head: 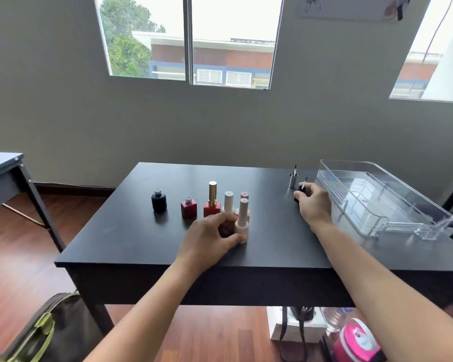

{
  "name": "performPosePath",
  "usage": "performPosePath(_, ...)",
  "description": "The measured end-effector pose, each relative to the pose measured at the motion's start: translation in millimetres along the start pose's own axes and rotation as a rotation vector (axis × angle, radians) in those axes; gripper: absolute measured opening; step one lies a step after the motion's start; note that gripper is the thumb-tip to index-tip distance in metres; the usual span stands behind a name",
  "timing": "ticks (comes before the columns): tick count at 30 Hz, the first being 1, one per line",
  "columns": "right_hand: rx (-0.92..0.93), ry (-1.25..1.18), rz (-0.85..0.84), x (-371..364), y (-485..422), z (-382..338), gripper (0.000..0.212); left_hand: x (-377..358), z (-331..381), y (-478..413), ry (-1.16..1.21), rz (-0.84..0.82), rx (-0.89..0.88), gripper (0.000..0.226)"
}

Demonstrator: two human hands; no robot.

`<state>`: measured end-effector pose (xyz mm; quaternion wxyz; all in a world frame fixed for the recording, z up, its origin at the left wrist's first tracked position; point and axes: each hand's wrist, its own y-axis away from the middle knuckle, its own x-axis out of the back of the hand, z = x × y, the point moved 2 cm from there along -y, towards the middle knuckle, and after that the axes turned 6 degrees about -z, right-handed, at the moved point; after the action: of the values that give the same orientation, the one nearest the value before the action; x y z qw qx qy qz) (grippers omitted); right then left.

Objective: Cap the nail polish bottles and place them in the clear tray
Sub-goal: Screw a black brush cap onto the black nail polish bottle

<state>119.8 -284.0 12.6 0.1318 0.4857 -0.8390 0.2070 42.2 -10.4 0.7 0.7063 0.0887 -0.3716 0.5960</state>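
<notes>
Nail polish bottles (212, 208): we count six upright on the bench (126, 231), four capped and two uncapped, the black bottle (159, 203) and the red bottle (188, 209). The left hand (209, 237) grip pinches the nearest pink bottle (242, 223). The right hand (315, 206) grip pinches a black brush cap (298, 195), just beside one silver brush cap (293, 180) and one clear tray (364, 199).

black bottle (159, 201), red bottle (188, 207): uncapped, upright | gold-capped bottle (212, 202): upright | clear tray (377, 199): far right
</notes>
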Motion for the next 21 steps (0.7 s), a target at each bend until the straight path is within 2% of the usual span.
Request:
performPosePath(4,0.086,-0.156,-0.081,-14.4,46.0,-18.6,0.022,0.0,1.6,1.7,0.012,0.007,0.010,0.035)
performPosePath(11,0.186,-0.252,-0.169,-19.5,100.4,-38.8,0.030,13.8,7.3,8.8,0.195,0.018,0.033,0.036)
performPosePath(13,0.200,-0.272,-0.196,-17.1,106.4,-43.2,0.031,27.0,3.7,11.7,0.224,0.131,0.050,0.026)
performPosePath(16,0.217,-0.293,-0.221,-12.8,109.9,-47.3,0.032,59.6,-12.7,13.4,0.122,0.415,0.111,0.021)
performPosePath(19,0.222,-0.298,-0.230,-10.9,110.7,-49.3,0.031,88.9,-38.2,8.7,0.010,0.573,0.222,0.039)
performPosePath(21,0.226,-0.305,-0.235,-12.6,110.9,-50.8,0.031,101.3,-57.8,0.6,-0.059,0.531,0.333,0.060)
